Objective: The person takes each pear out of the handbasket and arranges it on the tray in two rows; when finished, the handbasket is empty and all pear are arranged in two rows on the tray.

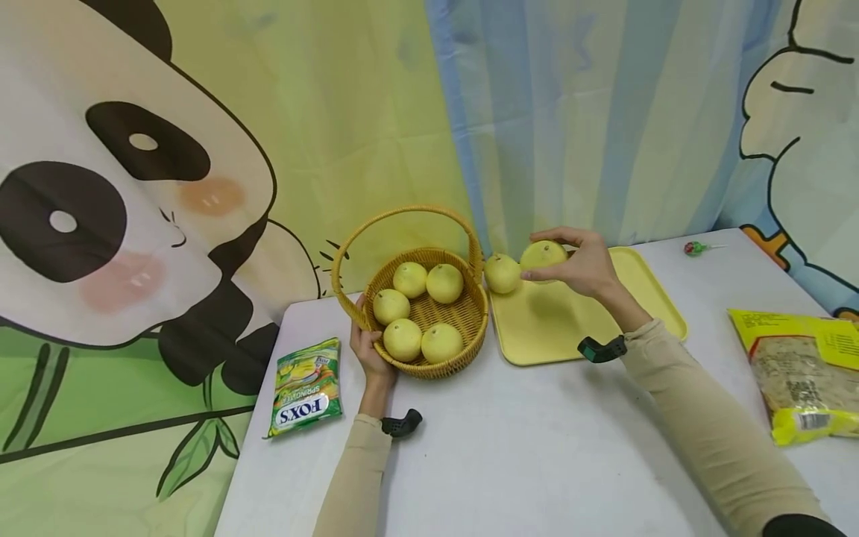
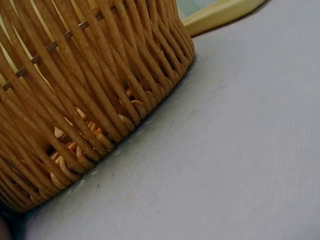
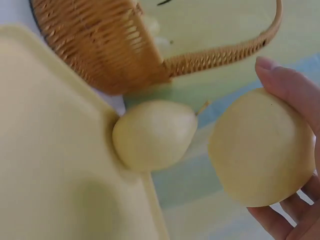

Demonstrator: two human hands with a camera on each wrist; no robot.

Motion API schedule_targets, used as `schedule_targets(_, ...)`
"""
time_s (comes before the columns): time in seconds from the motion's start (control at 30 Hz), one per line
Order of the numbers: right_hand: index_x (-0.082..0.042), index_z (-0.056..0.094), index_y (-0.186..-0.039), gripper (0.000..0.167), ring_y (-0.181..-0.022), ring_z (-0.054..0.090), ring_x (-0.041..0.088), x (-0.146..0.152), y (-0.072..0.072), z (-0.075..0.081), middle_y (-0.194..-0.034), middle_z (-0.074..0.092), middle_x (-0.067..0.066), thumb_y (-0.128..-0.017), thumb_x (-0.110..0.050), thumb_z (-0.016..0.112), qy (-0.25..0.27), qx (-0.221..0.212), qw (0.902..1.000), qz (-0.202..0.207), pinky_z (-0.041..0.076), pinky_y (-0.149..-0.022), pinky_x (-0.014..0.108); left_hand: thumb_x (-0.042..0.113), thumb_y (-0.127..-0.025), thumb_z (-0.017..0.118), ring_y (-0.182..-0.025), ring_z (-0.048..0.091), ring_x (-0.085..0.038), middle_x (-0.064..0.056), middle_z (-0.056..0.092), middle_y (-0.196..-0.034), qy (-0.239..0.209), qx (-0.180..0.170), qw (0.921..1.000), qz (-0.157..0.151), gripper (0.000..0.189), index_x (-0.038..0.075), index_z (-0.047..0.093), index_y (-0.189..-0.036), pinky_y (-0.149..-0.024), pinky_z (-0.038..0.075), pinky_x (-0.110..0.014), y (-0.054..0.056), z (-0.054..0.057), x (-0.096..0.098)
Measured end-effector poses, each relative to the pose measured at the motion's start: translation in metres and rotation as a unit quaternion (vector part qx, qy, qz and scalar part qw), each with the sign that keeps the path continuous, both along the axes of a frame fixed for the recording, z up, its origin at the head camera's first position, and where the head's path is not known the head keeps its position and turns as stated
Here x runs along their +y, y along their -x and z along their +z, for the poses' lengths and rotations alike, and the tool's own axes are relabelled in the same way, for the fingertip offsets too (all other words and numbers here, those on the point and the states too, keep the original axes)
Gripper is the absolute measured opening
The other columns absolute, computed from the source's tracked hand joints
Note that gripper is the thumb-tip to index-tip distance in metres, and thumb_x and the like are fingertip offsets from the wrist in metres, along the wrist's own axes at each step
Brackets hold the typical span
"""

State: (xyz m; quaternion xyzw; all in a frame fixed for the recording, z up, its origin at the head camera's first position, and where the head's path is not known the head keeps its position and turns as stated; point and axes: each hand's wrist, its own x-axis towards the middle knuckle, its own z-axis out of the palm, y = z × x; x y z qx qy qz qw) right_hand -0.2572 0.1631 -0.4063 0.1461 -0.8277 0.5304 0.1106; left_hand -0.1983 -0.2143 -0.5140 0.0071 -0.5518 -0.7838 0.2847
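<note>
In the head view my left hand [image 1: 370, 349] grips the left side of a wicker basket [image 1: 473, 339] near the foot of its tall handle. Several pale yellow pears [image 1: 403, 340] lie inside it. My right hand [image 1: 582, 262] holds another pear [image 1: 542, 255] between thumb and fingers above a yellow tray [image 1: 537, 343]. One more pear [image 1: 501, 274] sits at the tray's back left corner, its stem showing in the right wrist view. Close up in the left wrist view, the basket's woven wall [image 2: 100, 75] meets the white tabletop; that hand is almost wholly out of this frame.
A green Fox's candy bag [image 1: 306, 388] lies left of the basket. On the right are a yellow packet [image 1: 801, 373] with a see-through middle and a small wrapped lollipop [image 1: 695, 247]. Printed curtains [image 1: 376, 112] hang right behind the white table [image 1: 510, 447].
</note>
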Motion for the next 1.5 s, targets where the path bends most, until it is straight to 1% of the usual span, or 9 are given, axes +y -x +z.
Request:
schedule_targets(0.17,-0.011,0.078,-0.127,0.062,-0.127,0.062,0.028,0.012,0.016,-0.013,-0.135,0.073,0.009,-0.073,-0.034,0.098,-0.011,-0.040,0.9991,0.002,0.049,-0.102,0.049,0.001,-0.081,0.033,-0.153,0.041,-0.027,-0.014,0.045,-0.165,-0.003,-0.001,1.0000,0.002,0.080,0.002,0.042,-0.161,-0.120,0.035,-0.031,0.000,0.000,0.000)
schedule_targets(0.23,-0.010,0.077,-0.128,0.063,-0.131,0.061,0.031,0.015,0.022,-0.019,-0.137,0.072,0.010,-0.075,-0.034,0.097,-0.014,-0.053,0.9985,0.007,0.047,-0.105,0.052,0.000,-0.081,0.033,-0.153,0.041,-0.027,-0.014,0.045,-0.164,-0.003,0.002,1.0000,0.001,0.080,0.001,0.042,-0.161,-0.120,0.035,-0.031,0.002,0.000,-0.001)
schedule_targets(0.3,-0.010,0.076,-0.130,0.064,-0.129,0.062,0.030,0.017,0.027,-0.024,-0.138,0.071,0.009,-0.075,-0.035,0.097,-0.018,-0.064,0.9978,0.008,0.048,-0.103,0.049,0.000,-0.081,0.033,-0.152,0.042,-0.027,-0.015,0.046,-0.163,0.000,0.006,1.0000,0.001,0.080,0.000,0.042,-0.160,-0.120,0.035,-0.032,0.003,0.001,-0.001)
schedule_targets(0.53,-0.013,0.075,-0.133,0.066,-0.122,0.064,0.025,0.019,0.040,-0.039,-0.141,0.069,0.007,-0.075,-0.036,0.097,-0.014,-0.092,0.9956,0.007,0.048,-0.087,0.023,0.000,-0.081,0.032,-0.150,0.044,-0.026,-0.014,0.047,-0.162,0.001,0.003,1.0000,-0.003,0.079,0.002,0.044,-0.159,-0.119,0.035,-0.033,0.004,0.001,0.002)
schedule_targets(0.67,-0.012,0.075,-0.133,0.067,-0.127,0.064,0.027,0.020,0.048,-0.050,-0.142,0.069,0.010,-0.074,-0.032,0.098,0.000,-0.102,0.9948,0.010,0.047,-0.087,0.015,0.000,-0.080,0.032,-0.149,0.044,-0.026,-0.015,0.047,-0.162,-0.003,0.003,1.0000,-0.004,0.080,0.002,0.045,-0.159,-0.119,0.035,-0.034,0.004,0.002,0.003)
schedule_targets(0.8,-0.011,0.072,-0.136,0.066,-0.128,0.064,0.028,0.019,0.052,-0.060,-0.144,0.068,0.012,-0.078,-0.030,0.096,0.007,-0.101,0.9947,0.015,0.048,-0.087,0.012,0.001,-0.079,0.033,-0.149,0.044,-0.026,-0.015,0.048,-0.161,0.000,0.002,1.0000,-0.001,0.081,0.002,0.046,-0.158,-0.119,0.035,-0.034,0.004,0.003,0.003)
schedule_targets(1.07,-0.012,0.065,-0.143,0.066,-0.137,0.057,0.033,0.019,0.057,-0.064,-0.153,0.060,0.013,-0.085,-0.033,0.090,-0.014,-0.094,0.9949,0.035,0.047,-0.108,0.048,0.000,-0.080,0.033,-0.149,0.045,-0.025,-0.013,0.048,-0.161,0.007,0.003,1.0000,0.001,0.080,0.004,0.047,-0.158,-0.118,0.037,-0.031,0.004,0.002,0.002)
schedule_targets(1.33,-0.009,0.058,-0.149,0.067,-0.143,0.051,0.035,0.019,0.059,-0.067,-0.160,0.052,0.015,-0.090,-0.028,0.085,-0.016,-0.101,0.9918,0.077,0.043,-0.111,0.051,0.001,-0.079,0.033,-0.149,0.044,-0.026,-0.015,0.048,-0.162,0.009,0.002,0.9999,0.006,0.080,0.004,0.046,-0.159,-0.118,0.036,-0.031,0.002,0.000,0.000)
schedule_targets(1.5,-0.004,0.058,-0.149,0.068,-0.145,0.049,0.039,0.017,0.061,-0.070,-0.160,0.052,0.018,-0.090,-0.022,0.086,-0.007,-0.095,0.9925,0.077,0.040,-0.114,0.055,0.001,-0.079,0.033,-0.150,0.043,-0.026,-0.015,0.047,-0.163,0.008,0.001,0.9999,0.006,0.081,0.002,0.045,-0.159,-0.119,0.034,-0.031,0.001,-0.002,-0.001)
